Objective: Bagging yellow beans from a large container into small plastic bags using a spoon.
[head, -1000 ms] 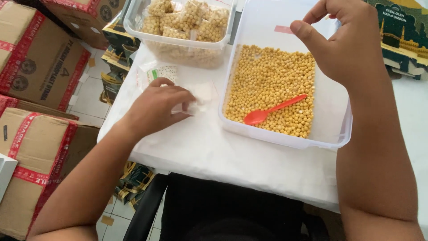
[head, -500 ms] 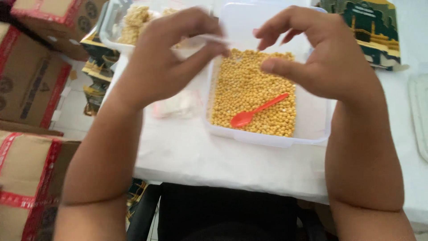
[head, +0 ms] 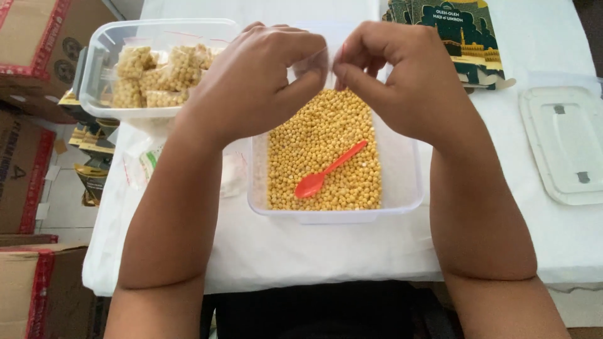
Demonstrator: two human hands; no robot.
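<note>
You're at a small food-packing bench, white-covered table, tub of yellow beans at 12 o'clock, tub of filled packets at 10, taped cartons at 9, printed boxes at 1.

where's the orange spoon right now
In the head view, the orange spoon lies on the yellow grains inside the clear tub at the table's centre, below both hands, bowl end towards the person.

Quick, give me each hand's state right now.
Left hand: closed, pinching the edge of a small clear plastic bag.
Right hand: closed, pinching the same bag's other edge.
</note>
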